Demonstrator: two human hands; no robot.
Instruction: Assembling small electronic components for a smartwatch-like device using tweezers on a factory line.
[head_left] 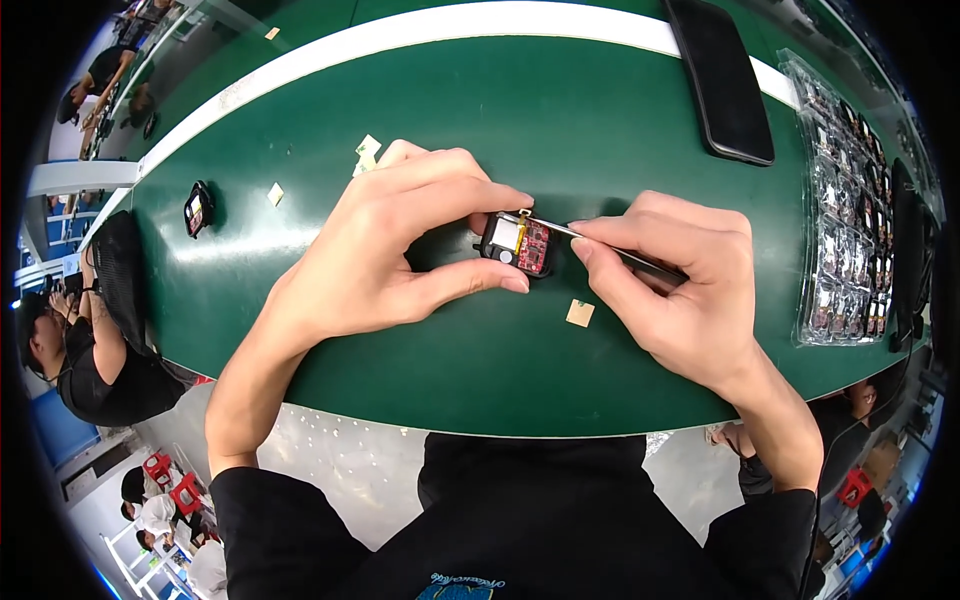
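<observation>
Between my hands, on the green table, lies a small black device housing [520,243] with its inside showing: a red circuit board, a silver-white block and a yellowish flex strip. My left hand [400,235] grips the housing by its edges, index finger at the top and thumb at the lower side. In my right hand [685,275], thumb and fingers pinch a slim, dark tool with a thin metal tip, like tweezers [640,262]. Its tip reaches the top edge of the housing, by the flex strip. Whether the tip touches the strip I cannot tell.
Small pale paper squares [579,313] lie on the table [470,370]. A similar black device [198,209] sits at the left. At the far right are a black phone-like slab [730,90] and clear plastic trays [840,220] holding several small devices. Other people sit at both sides.
</observation>
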